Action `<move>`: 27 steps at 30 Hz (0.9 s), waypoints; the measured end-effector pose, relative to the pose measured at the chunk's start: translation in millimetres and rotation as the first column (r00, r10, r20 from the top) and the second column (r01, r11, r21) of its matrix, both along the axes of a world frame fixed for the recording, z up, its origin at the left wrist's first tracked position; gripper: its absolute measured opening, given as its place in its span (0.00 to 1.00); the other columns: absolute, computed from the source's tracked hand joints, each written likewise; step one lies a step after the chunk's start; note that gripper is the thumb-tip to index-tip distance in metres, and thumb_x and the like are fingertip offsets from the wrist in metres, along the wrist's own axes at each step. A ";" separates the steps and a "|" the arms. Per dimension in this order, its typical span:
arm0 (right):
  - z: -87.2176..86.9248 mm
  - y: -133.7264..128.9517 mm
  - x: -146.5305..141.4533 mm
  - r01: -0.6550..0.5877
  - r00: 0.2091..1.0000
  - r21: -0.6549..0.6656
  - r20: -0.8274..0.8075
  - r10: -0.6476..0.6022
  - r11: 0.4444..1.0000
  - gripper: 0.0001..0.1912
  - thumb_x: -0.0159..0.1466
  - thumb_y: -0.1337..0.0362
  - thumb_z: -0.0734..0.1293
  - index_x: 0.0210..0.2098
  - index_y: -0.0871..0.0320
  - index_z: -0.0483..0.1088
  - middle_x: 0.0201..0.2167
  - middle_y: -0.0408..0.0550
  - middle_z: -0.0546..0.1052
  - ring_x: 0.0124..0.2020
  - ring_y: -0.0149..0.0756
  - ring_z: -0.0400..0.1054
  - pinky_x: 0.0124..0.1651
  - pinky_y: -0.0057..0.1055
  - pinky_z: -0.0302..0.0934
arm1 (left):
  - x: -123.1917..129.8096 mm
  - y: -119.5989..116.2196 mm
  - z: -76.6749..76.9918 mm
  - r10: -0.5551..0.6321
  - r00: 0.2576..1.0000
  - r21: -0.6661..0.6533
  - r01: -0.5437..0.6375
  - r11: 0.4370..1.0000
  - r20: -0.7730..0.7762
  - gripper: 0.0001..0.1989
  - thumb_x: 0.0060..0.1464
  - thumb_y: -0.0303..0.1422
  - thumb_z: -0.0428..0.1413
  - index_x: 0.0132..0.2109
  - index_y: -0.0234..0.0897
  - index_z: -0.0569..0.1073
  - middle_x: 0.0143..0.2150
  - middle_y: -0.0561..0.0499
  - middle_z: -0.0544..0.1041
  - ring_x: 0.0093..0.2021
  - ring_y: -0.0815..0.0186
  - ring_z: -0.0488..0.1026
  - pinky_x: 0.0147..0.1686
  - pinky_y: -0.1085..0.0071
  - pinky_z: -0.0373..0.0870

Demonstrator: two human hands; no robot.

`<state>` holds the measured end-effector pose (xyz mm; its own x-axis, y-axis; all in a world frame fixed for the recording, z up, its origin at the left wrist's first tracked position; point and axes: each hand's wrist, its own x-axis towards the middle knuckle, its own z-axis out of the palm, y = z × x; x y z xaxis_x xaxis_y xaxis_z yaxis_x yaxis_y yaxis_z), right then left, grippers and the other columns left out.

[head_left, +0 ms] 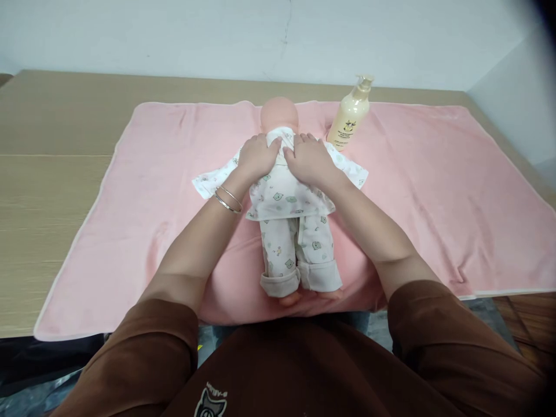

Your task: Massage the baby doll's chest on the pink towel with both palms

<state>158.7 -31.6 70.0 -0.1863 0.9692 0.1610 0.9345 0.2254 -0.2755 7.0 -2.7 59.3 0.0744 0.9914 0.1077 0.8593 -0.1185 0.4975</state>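
A baby doll (pixel 280 113) lies at the middle of a pink blanket, its head away from me and its bare feet toward me. No facial features show on the side of the head I see. It wears a white printed top (pixel 286 194) with the sleeves spread out, and matching trousers (pixel 280 249) with rolled cuffs. My left hand (pixel 259 155) rests flat on the left side of its upper body. On the right side, my right hand (pixel 311 157) lies the same way, fingers stretched toward the shoulder. The two thumbs point toward each other at the collar.
The pink blanket (pixel 417 191) covers much of a wooden table (pixel 56 121) and hangs over its front edge. A cream pump bottle (pixel 350 116) stands on the blanket, right of the doll's head. Behind the table is a pale wall (pixel 195 40).
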 end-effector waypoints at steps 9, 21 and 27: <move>-5.6 31.1 29.5 -0.068 0.974 -0.087 -0.221 0.047 0.994 0.37 0.79 0.41 0.49 0.62 0.62 0.74 0.64 0.61 0.78 0.67 0.61 0.72 0.74 0.61 0.59 | 15.8 -24.6 16.6 -0.076 0.973 0.014 0.081 0.997 -0.218 0.28 0.72 0.35 0.44 0.68 0.18 0.68 0.71 0.25 0.70 0.76 0.41 0.65 0.79 0.49 0.57; -4.7 6.6 -1.1 -0.055 0.995 0.019 -0.085 0.057 0.998 0.29 0.78 0.58 0.50 0.65 0.70 0.69 0.71 0.66 0.70 0.75 0.62 0.60 0.80 0.65 0.47 | 3.2 0.0 4.0 -0.001 1.000 -0.028 0.000 1.000 -0.025 0.28 0.73 0.45 0.44 0.62 0.28 0.75 0.65 0.29 0.77 0.70 0.42 0.72 0.74 0.51 0.65; -9.6 17.8 6.8 -0.061 0.987 -0.015 -0.151 0.058 0.998 0.29 0.77 0.55 0.51 0.66 0.65 0.68 0.73 0.62 0.69 0.77 0.60 0.58 0.81 0.67 0.43 | 7.3 -4.0 1.6 0.018 1.000 0.014 -0.018 1.000 -0.014 0.28 0.74 0.46 0.44 0.63 0.28 0.75 0.66 0.28 0.76 0.71 0.40 0.71 0.75 0.48 0.64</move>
